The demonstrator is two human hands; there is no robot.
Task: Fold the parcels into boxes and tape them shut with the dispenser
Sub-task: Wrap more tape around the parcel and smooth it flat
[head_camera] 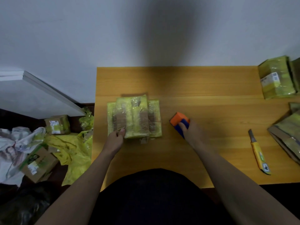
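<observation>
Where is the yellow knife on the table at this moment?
In the head view, the yellow knife lies on the table at the right, apart from the right hand, near the flat parcels.

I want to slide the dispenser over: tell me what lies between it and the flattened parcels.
Nothing: in the head view only bare table separates the tape dispenser, held by the right hand, from the flattened parcels.
</observation>
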